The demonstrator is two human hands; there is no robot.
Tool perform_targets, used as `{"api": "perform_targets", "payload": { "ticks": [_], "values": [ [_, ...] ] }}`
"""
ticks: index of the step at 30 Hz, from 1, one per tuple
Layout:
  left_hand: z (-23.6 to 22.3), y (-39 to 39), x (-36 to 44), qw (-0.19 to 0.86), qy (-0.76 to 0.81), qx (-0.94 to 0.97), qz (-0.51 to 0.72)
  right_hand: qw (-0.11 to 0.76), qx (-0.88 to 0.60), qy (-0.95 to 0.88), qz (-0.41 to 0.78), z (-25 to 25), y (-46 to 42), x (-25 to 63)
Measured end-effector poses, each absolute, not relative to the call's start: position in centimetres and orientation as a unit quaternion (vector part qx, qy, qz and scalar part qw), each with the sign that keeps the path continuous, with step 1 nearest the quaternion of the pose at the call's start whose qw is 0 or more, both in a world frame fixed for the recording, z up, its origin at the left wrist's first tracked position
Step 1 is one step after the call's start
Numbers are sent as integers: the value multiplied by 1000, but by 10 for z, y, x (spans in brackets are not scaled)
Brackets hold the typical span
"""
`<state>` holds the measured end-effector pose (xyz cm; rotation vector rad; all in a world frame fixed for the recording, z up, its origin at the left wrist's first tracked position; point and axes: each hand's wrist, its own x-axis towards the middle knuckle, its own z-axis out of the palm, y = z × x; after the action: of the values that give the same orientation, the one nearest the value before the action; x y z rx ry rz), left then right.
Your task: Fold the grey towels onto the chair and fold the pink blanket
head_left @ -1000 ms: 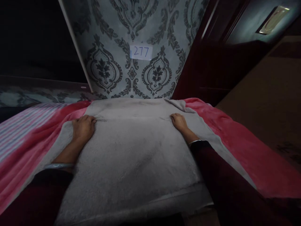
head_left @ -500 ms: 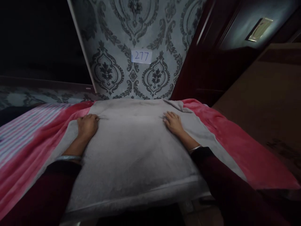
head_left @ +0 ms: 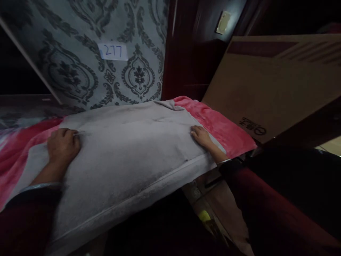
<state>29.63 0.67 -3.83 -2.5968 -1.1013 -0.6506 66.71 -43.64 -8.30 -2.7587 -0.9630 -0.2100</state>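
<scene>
A grey, soft-looking cloth (head_left: 119, 153) lies spread out before me, its near edge hanging down and a small fold at its far right corner. My left hand (head_left: 63, 145) rests on the cloth's left part, palm down with the fingers a little bent. On the right part, close to the side edge, my right hand (head_left: 201, 136) lies palm down with its fingers on the fabric. Neither hand is seen gripping anything. Under the grey cloth, a pink blanket (head_left: 213, 119) shows at both sides.
A patterned wall with a paper (head_left: 113, 51) marked 277 rises behind the cloth. A large cardboard box (head_left: 266, 85) leans at the right, beside a dark red door frame (head_left: 183, 53). A dark screen (head_left: 18, 67) is at the left. Something yellow (head_left: 204, 216) lies below.
My view has swung to the right, bringing more of the cardboard box in. My right hand has moved across the cloth toward its right edge. The left hand stays on the left part.
</scene>
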Motion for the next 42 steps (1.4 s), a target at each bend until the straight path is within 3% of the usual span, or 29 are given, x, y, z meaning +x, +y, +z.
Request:
{"api": "perform_targets", "payload": {
  "ticks": [4,9,14,20,27,42],
  "values": [
    [-35,-25,321,58,-255,-949,-174,127,-966,-216,-63,-84,-498,680],
    [-37,-123,356,-80,8,-991,-104,124,-967,-212,-67,-85,-512,682],
    [-50,-215,377,-139,90,-982,-89,107,-965,-222,-91,-85,-505,676],
    [-62,-274,410,-97,80,-988,-94,58,-973,-201,-99,-84,-502,666],
    [-60,-311,439,5,43,-997,-60,81,-981,-161,-65,-82,-505,675],
    [-59,-315,449,30,28,-997,-62,136,-981,-121,-71,-73,-516,680]
  ]
}}
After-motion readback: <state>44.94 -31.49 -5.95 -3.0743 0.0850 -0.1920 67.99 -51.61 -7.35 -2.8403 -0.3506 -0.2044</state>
